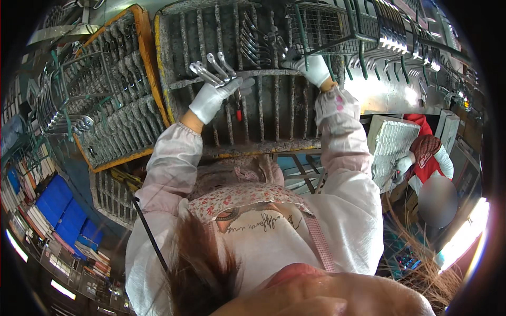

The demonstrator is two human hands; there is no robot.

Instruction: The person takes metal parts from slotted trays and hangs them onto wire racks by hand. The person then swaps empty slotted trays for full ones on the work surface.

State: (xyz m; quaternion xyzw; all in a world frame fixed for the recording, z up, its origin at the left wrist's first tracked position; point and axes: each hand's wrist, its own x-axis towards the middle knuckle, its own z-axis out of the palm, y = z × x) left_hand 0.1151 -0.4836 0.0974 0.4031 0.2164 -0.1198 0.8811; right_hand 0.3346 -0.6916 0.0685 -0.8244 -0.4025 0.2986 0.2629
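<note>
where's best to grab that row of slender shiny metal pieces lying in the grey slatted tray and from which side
Probably around the middle of the row of slender shiny metal pieces, from above and the left: they lie slantwise and close together, while the green-framed wire mesh basket crowds the right.

The person wears 2 thin white gloves (206, 104), 1 on the left hand (213, 97) and 1 on the right hand (314, 70), both ending at the wrist. Loose, wrinkled sleeves (171, 158), white tinged with pale pink, gather at the cuffs, and the right forearm bears small pink marks (339, 102). Across the chest lie a floral panel (247, 197) in red and pink, a pink checked strap (318, 239) and a white top (263, 242) printed with dark, looping script.
</note>
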